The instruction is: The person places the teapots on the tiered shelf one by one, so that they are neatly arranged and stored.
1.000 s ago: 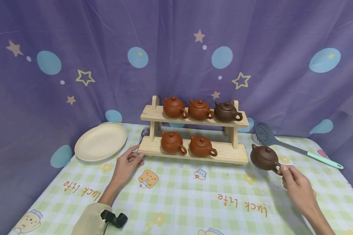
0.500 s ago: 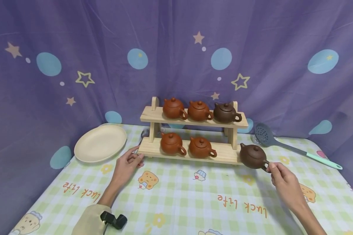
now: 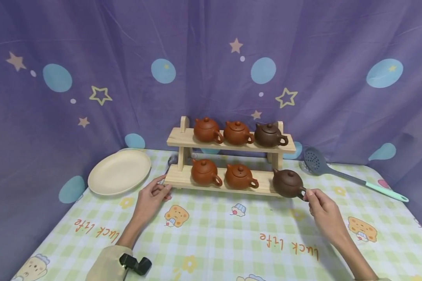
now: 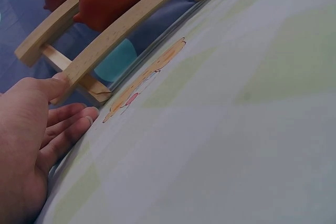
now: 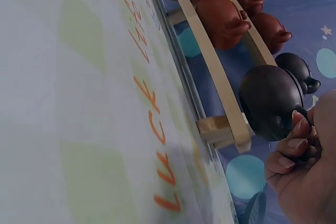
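Note:
My right hand [image 3: 327, 212] pinches the handle of a dark brown teapot [image 3: 287, 182], which overlaps the right end of the lower shelf in the head view. In the right wrist view that teapot [image 5: 270, 102] is upright, close by the shelf board. My left hand [image 3: 151, 199] grips the left end of the two-tier wooden rack [image 3: 176, 176], thumb on top of the board and fingers below, as the left wrist view shows. Two reddish-brown teapots, one at the left [image 3: 204, 171] and one at the middle [image 3: 240, 176], stand on the lower shelf.
On the upper shelf stand two reddish-brown teapots [image 3: 206, 130] and a dark brown one [image 3: 269, 135]. A cream plate [image 3: 119, 172] lies at the left. A slotted skimmer [image 3: 316, 160] with a mint handle lies at the right. Behind the rack hangs a purple curtain [image 3: 211, 78].
My right hand has carried the dark brown teapot leftward, from beside the rack to the right end of the lower shelf. The left hand has stayed on the rack.

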`<state>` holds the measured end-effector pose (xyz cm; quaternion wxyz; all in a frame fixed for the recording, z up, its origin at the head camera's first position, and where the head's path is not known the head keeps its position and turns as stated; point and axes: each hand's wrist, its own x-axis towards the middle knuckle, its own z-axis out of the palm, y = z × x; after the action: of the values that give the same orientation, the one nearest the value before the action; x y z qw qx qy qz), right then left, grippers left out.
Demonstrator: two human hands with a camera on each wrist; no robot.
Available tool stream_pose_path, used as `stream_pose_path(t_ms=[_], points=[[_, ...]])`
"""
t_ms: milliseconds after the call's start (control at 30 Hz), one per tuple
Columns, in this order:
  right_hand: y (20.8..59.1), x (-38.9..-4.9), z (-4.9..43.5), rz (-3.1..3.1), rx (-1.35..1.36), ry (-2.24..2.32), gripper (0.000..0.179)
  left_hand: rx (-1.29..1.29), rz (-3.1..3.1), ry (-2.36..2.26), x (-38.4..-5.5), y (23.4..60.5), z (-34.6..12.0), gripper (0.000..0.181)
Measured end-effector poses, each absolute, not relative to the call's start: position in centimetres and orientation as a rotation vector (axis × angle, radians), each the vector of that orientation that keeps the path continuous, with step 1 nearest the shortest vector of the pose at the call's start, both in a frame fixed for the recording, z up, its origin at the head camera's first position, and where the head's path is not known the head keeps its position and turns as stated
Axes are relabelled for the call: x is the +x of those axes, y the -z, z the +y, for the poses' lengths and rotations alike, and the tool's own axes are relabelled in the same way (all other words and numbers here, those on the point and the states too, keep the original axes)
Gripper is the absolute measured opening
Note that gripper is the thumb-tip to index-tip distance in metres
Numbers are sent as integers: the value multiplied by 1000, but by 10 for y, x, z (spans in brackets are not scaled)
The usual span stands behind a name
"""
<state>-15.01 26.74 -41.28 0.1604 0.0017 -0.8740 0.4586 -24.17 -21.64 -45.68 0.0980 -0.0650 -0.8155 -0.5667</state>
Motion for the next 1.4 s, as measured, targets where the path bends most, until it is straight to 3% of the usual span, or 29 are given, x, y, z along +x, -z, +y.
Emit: stream_pose_path(t_ms=[967,1400], points=[[419,-172,237,-2448,17,-1444,40,-168,-2404,1728,-241,455,-216,52],[420,-173,234,-2428,47,-1459,39,-180,-2418,1738,-222,424,-205,50]])
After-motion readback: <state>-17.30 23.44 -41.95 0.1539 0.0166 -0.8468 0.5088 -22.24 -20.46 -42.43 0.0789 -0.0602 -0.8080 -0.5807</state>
